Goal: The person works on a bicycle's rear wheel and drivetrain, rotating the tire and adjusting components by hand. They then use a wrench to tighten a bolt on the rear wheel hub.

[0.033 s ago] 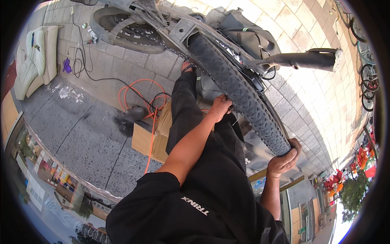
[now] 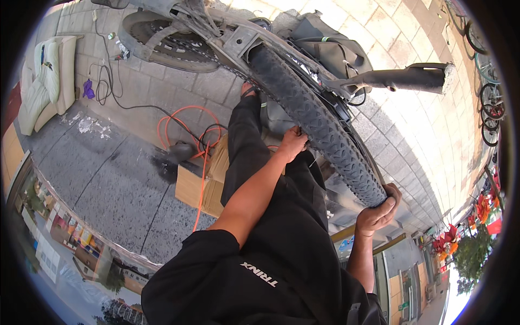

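Observation:
A knobbly black bicycle tyre (image 2: 327, 130) slants from the upper middle down toward the right, fitted in a dirty grey bike frame (image 2: 241, 39). My right hand (image 2: 379, 212) is wrapped round the lower right end of the tyre, thumb on the near side. Close against the tyre's near side, my left hand (image 2: 293, 145) has its fingers bent together; what they pinch is hidden. A chain (image 2: 187, 46) runs beside another wheel (image 2: 135, 32) at the upper left. Beyond the tyre, a dark tube with a worn end (image 2: 406, 81) juts out to the right.
An orange hose (image 2: 203, 187) and black cable (image 2: 135, 106) trail over the paving, beside a cardboard box (image 2: 197, 189) by my legs. A worn pale armchair (image 2: 57, 81) stands far left. Behind the wheel lies a dark grey bag (image 2: 336, 51). Parked bicycles (image 2: 490, 100) line the right edge.

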